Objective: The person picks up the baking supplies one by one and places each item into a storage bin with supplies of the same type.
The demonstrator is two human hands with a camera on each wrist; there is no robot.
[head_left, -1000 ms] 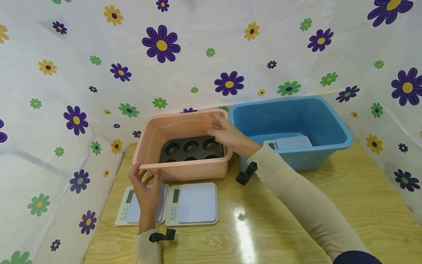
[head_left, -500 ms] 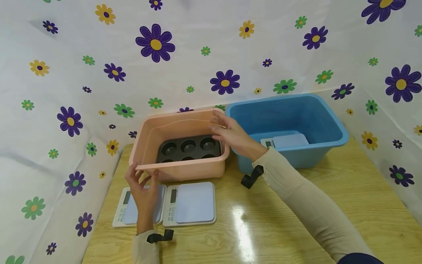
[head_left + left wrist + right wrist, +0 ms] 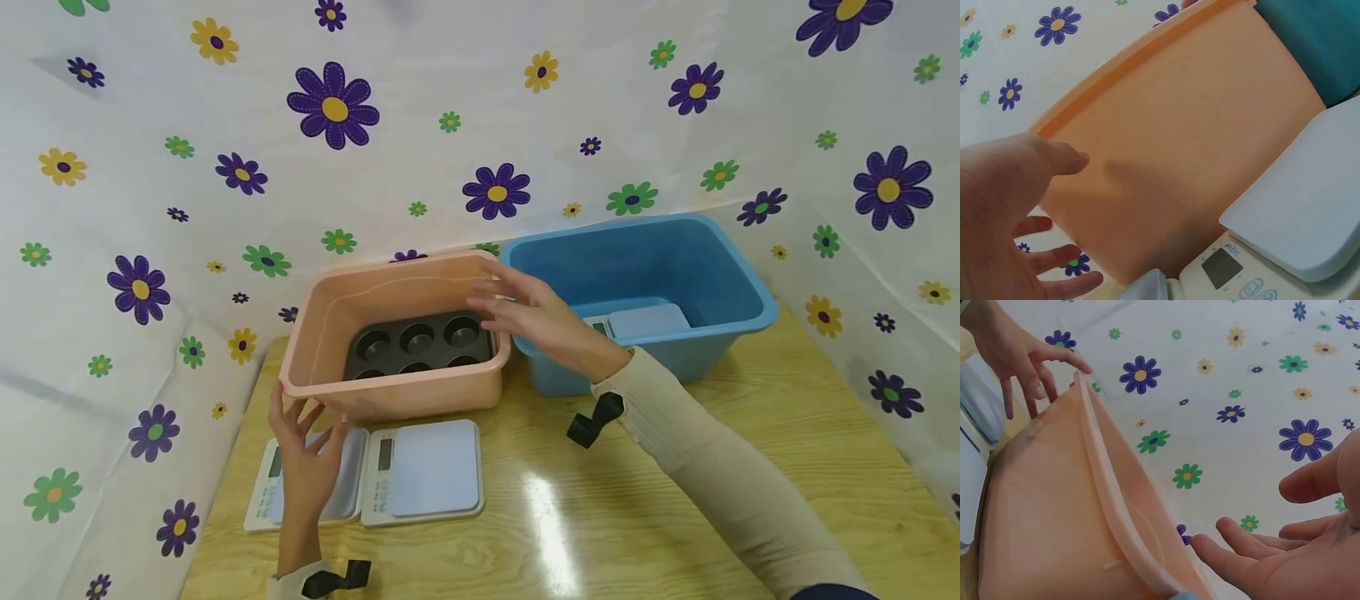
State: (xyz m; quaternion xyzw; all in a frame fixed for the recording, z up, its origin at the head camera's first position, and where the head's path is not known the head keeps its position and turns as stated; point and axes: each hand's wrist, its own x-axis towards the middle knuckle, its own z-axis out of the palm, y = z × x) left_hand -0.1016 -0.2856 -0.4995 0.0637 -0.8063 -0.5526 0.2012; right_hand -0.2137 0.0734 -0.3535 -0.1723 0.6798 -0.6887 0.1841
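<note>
A peach plastic basin [image 3: 420, 400] holds a dark muffin tin [image 3: 417, 337] with several round cups. At its front left corner is my left hand [image 3: 303, 458], thumb and fingers spread around the corner, a fingertip right at the rim. In the left wrist view the thumb overlaps the basin's front wall. My right hand [image 3: 543, 321] hovers over the basin's right end, fingers loosely extended and nothing held. The right wrist view shows that hand's fingers [image 3: 1229, 559] apart from the basin rim. Two white kitchen scales [image 3: 435, 471] lie side by side in front of the basin.
Right of the peach basin stands a larger blue basin [image 3: 637, 250], with another kitchen scale [image 3: 651, 321] inside it. Both basins rest on a wooden table [image 3: 615, 517], close to a white wall covering [image 3: 420, 67] printed with flowers.
My left hand has loosened from the basin corner and dropped slightly. The right hand has drawn a little away from the rim, its fingers spreading. The head view has shifted slightly.
</note>
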